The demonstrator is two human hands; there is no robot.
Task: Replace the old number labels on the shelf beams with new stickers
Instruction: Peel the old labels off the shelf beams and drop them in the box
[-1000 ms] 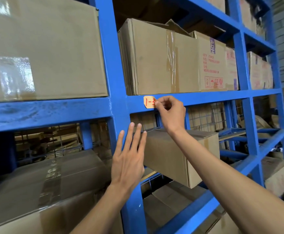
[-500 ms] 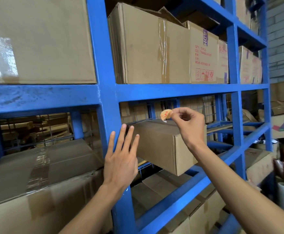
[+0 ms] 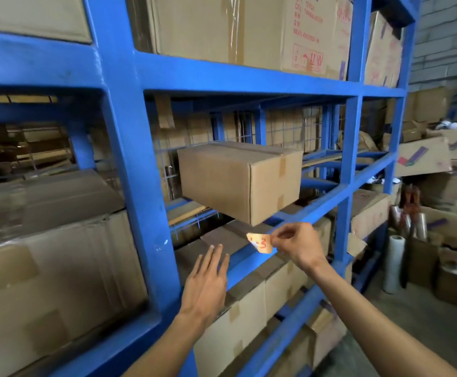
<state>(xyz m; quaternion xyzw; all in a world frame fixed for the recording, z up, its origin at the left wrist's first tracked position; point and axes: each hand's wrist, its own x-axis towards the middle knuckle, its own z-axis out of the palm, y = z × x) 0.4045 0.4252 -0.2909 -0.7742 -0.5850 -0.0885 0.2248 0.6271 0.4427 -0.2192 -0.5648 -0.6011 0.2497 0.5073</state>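
Observation:
An orange number label (image 3: 260,242) with red writing hangs curled in the air, pinched at its right edge by my right hand (image 3: 296,246). It is in front of the lower blue shelf beam (image 3: 328,205), below a single cardboard box (image 3: 238,180). The upper blue beam (image 3: 235,76) carries no label on its visible face. My left hand (image 3: 207,284) is flat with fingers straight, held near the blue upright post (image 3: 129,159); whether it touches the rack I cannot tell.
Large cardboard boxes (image 3: 53,273) fill the left bay and the shelf above (image 3: 221,25). More boxes lie under the lower beam. To the right, the floor holds open cartons (image 3: 423,156), a white roll (image 3: 393,263) and scattered clutter.
My right hand peeled the orange label off the upper beam and carried it down to the lower beam's level. My view tilted downward, and my left hand stayed flat by the post.

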